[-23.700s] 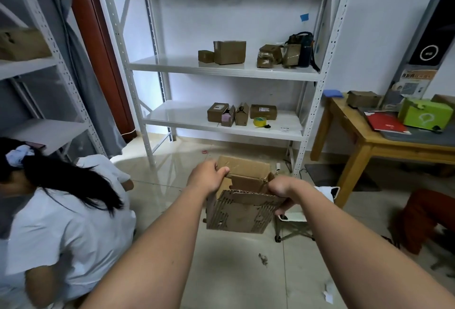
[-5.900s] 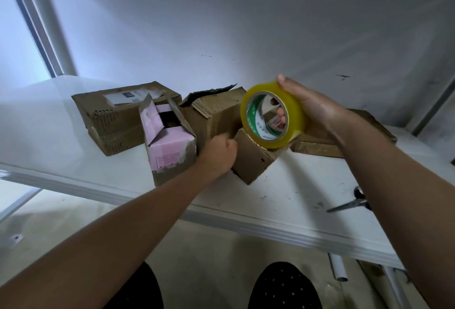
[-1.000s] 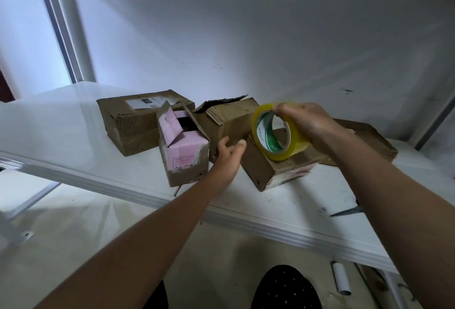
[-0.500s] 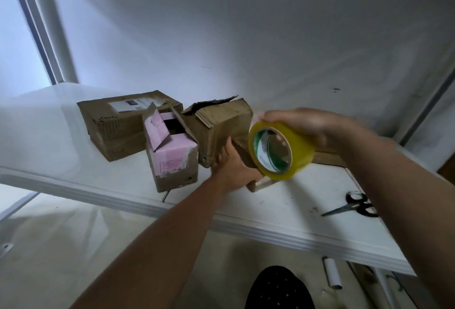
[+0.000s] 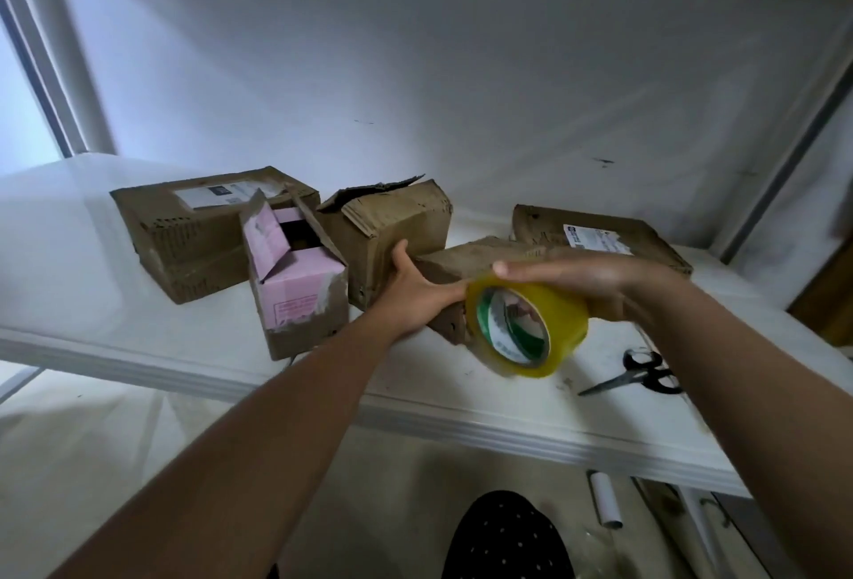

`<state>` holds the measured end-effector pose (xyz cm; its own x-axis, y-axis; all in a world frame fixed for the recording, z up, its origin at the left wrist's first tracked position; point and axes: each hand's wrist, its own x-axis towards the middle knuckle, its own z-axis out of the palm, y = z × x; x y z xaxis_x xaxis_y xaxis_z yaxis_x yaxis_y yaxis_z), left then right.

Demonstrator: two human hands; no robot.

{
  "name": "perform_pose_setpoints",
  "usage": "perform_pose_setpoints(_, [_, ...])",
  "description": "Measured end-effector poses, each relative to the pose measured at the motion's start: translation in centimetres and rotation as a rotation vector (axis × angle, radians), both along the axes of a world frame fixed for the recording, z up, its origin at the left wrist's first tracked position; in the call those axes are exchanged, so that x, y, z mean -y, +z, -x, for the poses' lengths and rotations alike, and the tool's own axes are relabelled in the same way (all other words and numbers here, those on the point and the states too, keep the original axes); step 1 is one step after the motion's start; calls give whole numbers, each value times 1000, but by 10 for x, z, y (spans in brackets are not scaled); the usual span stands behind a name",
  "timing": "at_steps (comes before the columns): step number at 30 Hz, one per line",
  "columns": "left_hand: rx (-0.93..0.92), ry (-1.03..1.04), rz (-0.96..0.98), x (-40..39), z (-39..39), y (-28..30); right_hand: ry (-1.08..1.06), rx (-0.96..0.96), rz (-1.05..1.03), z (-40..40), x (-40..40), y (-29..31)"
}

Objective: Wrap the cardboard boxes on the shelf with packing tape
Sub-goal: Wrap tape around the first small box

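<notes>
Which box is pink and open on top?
The pink box near the shelf's front edge. Its top flaps stand open, showing a dark inside. The other boxes are plain brown cardboard.

Black-handled scissors (image 5: 634,376) lie beside a white tube (image 5: 606,498).
</notes>
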<state>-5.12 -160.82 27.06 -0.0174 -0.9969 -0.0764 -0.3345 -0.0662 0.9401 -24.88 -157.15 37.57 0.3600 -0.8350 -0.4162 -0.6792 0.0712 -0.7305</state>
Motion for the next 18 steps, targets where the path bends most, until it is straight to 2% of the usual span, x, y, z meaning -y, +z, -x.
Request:
perform_pose_setpoints(3, [-46, -44, -163, 3, -5, 12, -71, 221, 208, -4, 7, 31])
perform_pose_setpoints(5, [-38, -120, -290, -3, 1, 14, -167, 244, 306, -16, 14, 42])
perform_pose_setpoints(6, [-29, -107, -294, -6, 6, 11, -209, 223, 339, -22, 17, 43])
perform_pose_setpoints(7, [-25, -68, -229, -8, 10, 4, -258, 211, 360, -29, 19, 41])
perform_pose_setpoints(9, [-8, -15, 53, -15, 14, -10, -355, 198, 383, -36, 23, 35])
perform_pose_setpoints(11, [20, -109, 237, -20, 8, -19, -360, 193, 339, -39, 26, 33])
perform_pose_setpoints(14, [124, -234, 247, -16, -3, -19, -310, 194, 266, -43, 27, 34])
perform_pose_setpoints(18, [78, -273, 219, 1, -2, -9, -293, 240, 211, -41, 26, 33])
